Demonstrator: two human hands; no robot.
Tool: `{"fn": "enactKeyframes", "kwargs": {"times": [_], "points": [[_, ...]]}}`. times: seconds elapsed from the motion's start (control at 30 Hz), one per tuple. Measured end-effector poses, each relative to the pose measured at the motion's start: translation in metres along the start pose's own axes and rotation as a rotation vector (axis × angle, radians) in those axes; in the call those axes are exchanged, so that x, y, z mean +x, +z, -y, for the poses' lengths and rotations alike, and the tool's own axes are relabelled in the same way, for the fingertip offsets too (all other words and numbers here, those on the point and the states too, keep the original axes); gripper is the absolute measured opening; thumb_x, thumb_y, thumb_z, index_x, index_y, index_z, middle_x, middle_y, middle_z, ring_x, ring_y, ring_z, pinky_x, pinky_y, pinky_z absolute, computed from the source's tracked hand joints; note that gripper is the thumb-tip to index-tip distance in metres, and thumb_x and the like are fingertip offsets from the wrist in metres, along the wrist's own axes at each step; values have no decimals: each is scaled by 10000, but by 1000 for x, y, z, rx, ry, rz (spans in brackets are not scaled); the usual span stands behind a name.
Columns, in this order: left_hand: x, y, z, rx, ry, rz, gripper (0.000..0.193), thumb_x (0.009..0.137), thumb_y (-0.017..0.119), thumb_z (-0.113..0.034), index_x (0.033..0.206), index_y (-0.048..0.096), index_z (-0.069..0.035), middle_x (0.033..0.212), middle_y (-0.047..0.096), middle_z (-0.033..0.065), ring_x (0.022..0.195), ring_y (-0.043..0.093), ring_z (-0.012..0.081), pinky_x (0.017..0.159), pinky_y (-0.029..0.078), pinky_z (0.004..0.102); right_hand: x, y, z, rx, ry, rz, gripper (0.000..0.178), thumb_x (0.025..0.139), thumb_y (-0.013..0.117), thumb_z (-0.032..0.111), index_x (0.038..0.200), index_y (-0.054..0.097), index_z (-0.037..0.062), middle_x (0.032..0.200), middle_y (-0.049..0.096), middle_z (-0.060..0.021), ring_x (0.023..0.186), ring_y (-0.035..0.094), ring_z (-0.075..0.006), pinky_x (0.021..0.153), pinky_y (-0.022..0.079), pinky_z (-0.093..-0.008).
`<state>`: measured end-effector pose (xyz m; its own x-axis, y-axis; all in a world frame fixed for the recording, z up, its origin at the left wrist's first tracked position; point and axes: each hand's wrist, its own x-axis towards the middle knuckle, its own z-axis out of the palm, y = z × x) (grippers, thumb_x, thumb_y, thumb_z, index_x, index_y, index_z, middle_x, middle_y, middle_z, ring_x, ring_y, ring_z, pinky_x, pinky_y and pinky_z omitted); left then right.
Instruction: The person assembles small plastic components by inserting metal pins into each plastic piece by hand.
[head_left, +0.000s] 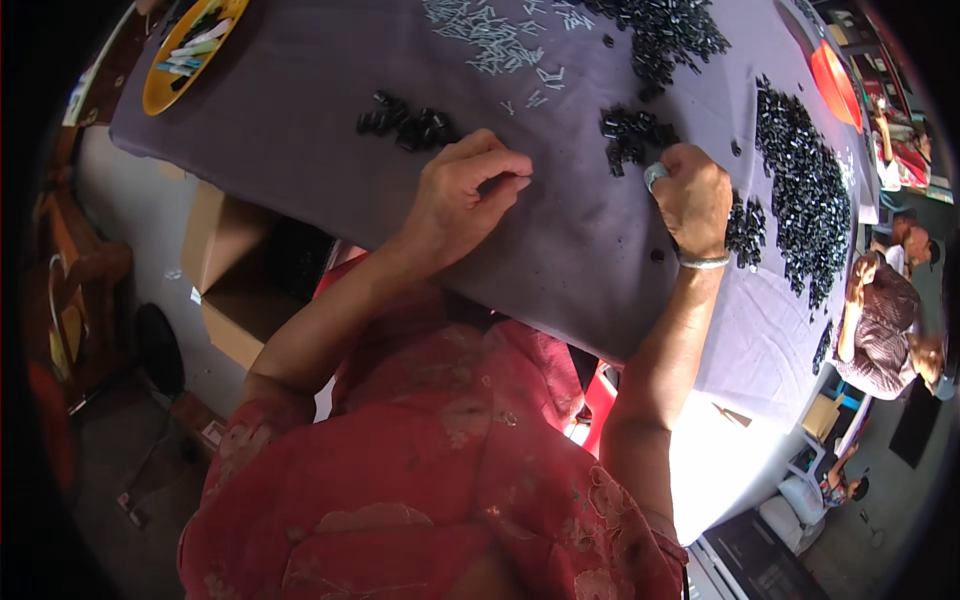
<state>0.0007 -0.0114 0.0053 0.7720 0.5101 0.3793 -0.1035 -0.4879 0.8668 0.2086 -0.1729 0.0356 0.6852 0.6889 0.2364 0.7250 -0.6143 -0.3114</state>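
My left hand [465,190] is raised over the grey-purple tablecloth, thumb and index finger pinched together. Anything between those fingertips is too small to make out. Just beyond it lies a small cluster of shiny black pieces [405,124]. My right hand [692,200], with a ring and a bracelet, is closed with its fingers curled under, so its contents are hidden. It is beside another small group of black pieces [630,138]. More black pieces [745,232] lie at its outer side. Farther back are thin, pale, partly V-shaped pieces [485,38].
A large heap of black pieces [660,40] lies at the back, and a long one [805,195] at the right. A yellow tray [155,92] holds pens or similar sticks. A red bowl [835,88] stands far right. An open cardboard box [232,240] sits below the table's left edge. Other people sit at right.
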Motion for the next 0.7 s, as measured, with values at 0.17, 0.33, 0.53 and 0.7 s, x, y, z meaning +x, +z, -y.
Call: {"fn": "enactKeyframes", "kwargs": {"times": [0.17,0.33,0.53,0.7], "points": [[0,-6,-9,-84,-6,21,187,790,702,42,964,668,-18,827,599,43,755,593,122,638,463,244,-10,0,13,709,74,34,114,765,666,-19,875,677,9,766,635,21,682,544,-56,630,444,-219],[-6,5,-9,-904,-309,24,127,841,693,-9,962,658,3,914,644,35,811,624,93,682,507,226,-30,14,80,1148,-63,217,91,809,680,-40,883,661,8,821,622,31,769,562,-52,692,451,-198],[-9,-6,3,-781,-386,-1,198,859,674,7,1056,667,4,981,661,72,855,640,125,681,516,252,-35,33,96,1126,-168,165,175,826,600,-114,975,654,-39,897,616,-26,809,567,-84,731,451,-207],[-8,-2,3,-788,-351,-155,181,863,666,14,1042,679,-10,952,655,61,811,628,116,665,511,243,-34,34,102,971,-311,57,199,827,585,-113,993,653,-26,889,619,-46,795,581,-109,731,460,-223]]}}
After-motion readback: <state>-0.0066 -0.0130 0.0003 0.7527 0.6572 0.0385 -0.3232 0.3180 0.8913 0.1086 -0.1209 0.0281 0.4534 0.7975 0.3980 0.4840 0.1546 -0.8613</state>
